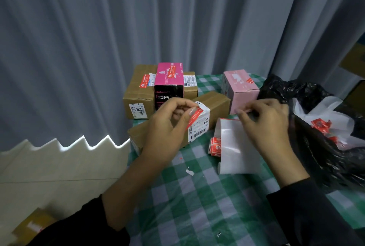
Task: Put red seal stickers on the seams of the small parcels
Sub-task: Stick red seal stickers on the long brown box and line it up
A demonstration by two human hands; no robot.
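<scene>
A blurred brown box lies on the pale floor at the near left. Grey curtains hang behind everything. The table, in a green checked cloth, fills the middle and right.

At its far left corner stands a carton with a white label on its near face and a red seal on top. A magenta box stands upright just right of it, with a red seal on its top face. A second brown carton sits behind it.

Nearer, the parcel lies slantwise across the cloth, wrapped by a white barcode label. The sticker lies on that label, running slantwise. The left hand sits over the parcel with its fingers curled. Its thumb and forefinger pinch the far end of the sticker.

Small paper scraps lie on the cloth near the middle.

Right of the parcel, a white backing sheet curls up from the cloth. A few red seals show at its left edge. The right hand pinches the far edge of the sheet, fingers bent.

A pink box stands behind that hand, with a red seal on its top edge. At the far right slumps a black bag. A white bag with crumpled red scraps lies in it.
</scene>
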